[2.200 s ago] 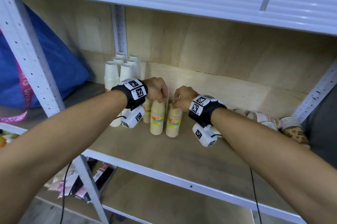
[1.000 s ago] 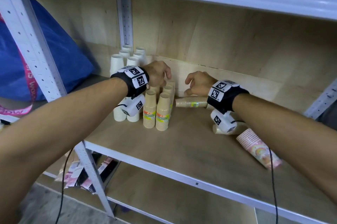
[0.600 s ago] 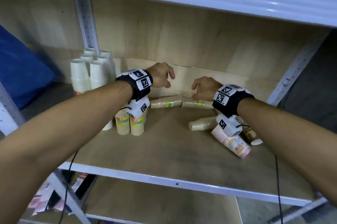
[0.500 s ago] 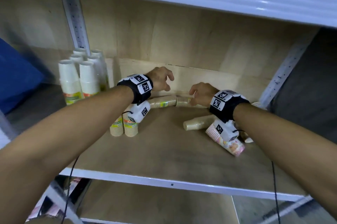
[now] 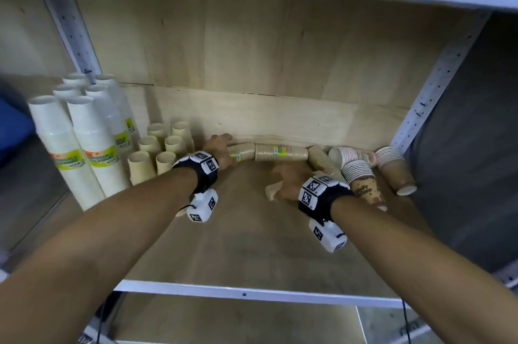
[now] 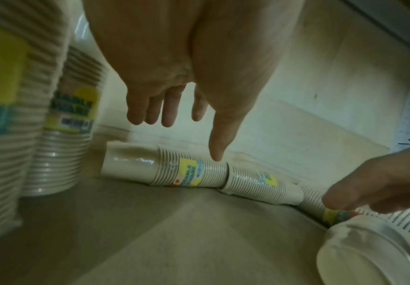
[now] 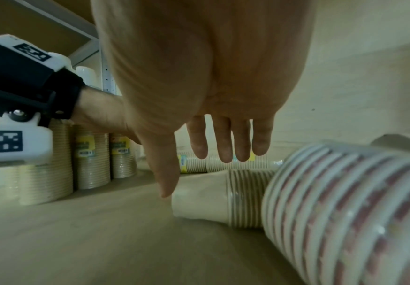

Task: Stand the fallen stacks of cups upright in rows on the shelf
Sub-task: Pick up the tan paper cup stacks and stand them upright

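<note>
from the head view, our left hand has dropped from above the standing beige stacks to the fallen beige stack lying along the back wall of the shelf, and our right hand has come forward and down over a second fallen stack nearer the middle. the white stacks stand at the far left; the patterned brown stacks lie tumbled at the right. so the beige row is set and we judge the next pickup is starting, one stack per hand.

in the left wrist view, the fingers are spread and straight, hovering just above the labelled stack, the thumb nearly touching it; nothing is held.

in the right wrist view, the fingers are also apart and relaxed, the thumb close to the base of the beige stack on its side, with a red-banded stack lying just beside it. no grip yet.
</note>
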`<state>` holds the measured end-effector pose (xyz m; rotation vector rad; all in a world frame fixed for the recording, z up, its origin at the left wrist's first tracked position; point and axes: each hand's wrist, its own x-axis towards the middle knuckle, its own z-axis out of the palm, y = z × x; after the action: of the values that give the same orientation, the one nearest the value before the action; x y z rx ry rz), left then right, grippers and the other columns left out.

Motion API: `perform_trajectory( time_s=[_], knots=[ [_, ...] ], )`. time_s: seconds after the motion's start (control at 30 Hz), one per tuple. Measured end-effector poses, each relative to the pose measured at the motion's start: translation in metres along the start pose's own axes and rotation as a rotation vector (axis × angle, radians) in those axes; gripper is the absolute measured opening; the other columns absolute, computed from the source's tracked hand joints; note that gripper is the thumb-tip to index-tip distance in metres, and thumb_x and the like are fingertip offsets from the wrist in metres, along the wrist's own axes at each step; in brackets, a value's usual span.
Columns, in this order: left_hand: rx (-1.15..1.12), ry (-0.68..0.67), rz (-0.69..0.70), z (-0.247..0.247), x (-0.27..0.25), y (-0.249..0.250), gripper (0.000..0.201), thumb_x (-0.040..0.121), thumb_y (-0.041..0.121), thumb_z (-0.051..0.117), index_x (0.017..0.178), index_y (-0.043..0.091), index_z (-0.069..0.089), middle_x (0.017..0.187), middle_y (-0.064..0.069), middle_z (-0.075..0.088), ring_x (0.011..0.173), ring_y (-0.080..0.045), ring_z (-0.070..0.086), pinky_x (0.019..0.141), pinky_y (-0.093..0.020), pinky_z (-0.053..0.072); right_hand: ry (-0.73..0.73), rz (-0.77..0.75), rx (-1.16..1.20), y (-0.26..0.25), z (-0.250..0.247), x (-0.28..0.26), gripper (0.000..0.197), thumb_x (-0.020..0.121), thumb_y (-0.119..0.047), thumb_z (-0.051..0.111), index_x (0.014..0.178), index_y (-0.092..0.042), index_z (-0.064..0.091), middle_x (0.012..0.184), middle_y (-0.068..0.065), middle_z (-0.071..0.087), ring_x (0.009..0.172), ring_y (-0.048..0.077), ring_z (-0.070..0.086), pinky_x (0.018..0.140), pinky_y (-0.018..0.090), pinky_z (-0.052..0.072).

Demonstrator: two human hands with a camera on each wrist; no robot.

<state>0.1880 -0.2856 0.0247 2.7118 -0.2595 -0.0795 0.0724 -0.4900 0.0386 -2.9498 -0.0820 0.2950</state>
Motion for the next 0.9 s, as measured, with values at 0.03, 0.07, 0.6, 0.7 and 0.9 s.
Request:
perform_trajectory(
  time_s=[0.03, 0.07, 0.6, 0.7, 0.9],
  knots=[
    [-0.001, 0.005, -0.023, 0.004, 0.003, -0.002, 0.084, 0.076, 0.027, 0.080, 0.147, 0.018, 0.036, 0.144, -0.012, 0.041, 0.130, -0.032, 0.045, 0.103, -0.039, 0.043, 0.005, -0.009, -0.012, 0.002, 0.003, 0.002, 0.073, 0.074, -0.043, 0.074, 0.139, -0.025, 0.047, 0.138, 0.005, 0.052, 0.125, 0.028, 0.051, 0.103, 0.040, 0.044],
    [-0.004, 0.004, -0.044, 0.008, 0.006, -0.003, 0.084, 0.076, 0.028, 0.080, 0.148, 0.018, 0.035, 0.144, -0.013, 0.041, 0.129, -0.032, 0.045, 0.103, -0.041, 0.044, -0.013, -0.009, -0.009, 0.004, 0.006, 0.004, 0.070, 0.077, -0.038, 0.074, 0.140, -0.023, 0.047, 0.138, 0.006, 0.052, 0.125, 0.028, 0.051, 0.102, 0.038, 0.045],
    [0.224, 0.049, -0.099, 0.034, 0.024, -0.010, 0.046, 0.092, 0.022, 0.045, 0.134, 0.040, 0.049, 0.130, -0.003, 0.056, 0.112, -0.033, 0.045, 0.097, -0.042, 0.038, -0.008, -0.149, -0.196, 0.027, 0.021, 0.023, 0.044, 0.081, -0.016, 0.067, 0.124, -0.020, 0.058, 0.125, 0.004, 0.058, 0.115, 0.025, 0.056, 0.097, 0.036, 0.040],
    [0.232, 0.052, -0.115, 0.036, 0.026, -0.010, 0.047, 0.092, 0.020, 0.046, 0.135, 0.038, 0.049, 0.131, -0.006, 0.053, 0.113, -0.036, 0.046, 0.099, -0.042, 0.038, -0.028, -0.155, -0.217, 0.026, 0.021, 0.025, 0.042, 0.081, -0.017, 0.066, 0.122, -0.021, 0.059, 0.124, 0.003, 0.057, 0.115, 0.024, 0.055, 0.100, 0.038, 0.037],
    [0.214, -0.008, -0.123, 0.036, 0.031, -0.005, 0.045, 0.085, 0.025, 0.059, 0.130, 0.030, 0.053, 0.125, -0.010, 0.058, 0.109, -0.035, 0.060, 0.092, -0.043, 0.052, -0.029, -0.158, -0.243, 0.023, 0.017, 0.025, 0.042, 0.081, -0.016, 0.065, 0.122, -0.019, 0.059, 0.122, 0.003, 0.057, 0.113, 0.024, 0.056, 0.097, 0.038, 0.039]
  ],
)
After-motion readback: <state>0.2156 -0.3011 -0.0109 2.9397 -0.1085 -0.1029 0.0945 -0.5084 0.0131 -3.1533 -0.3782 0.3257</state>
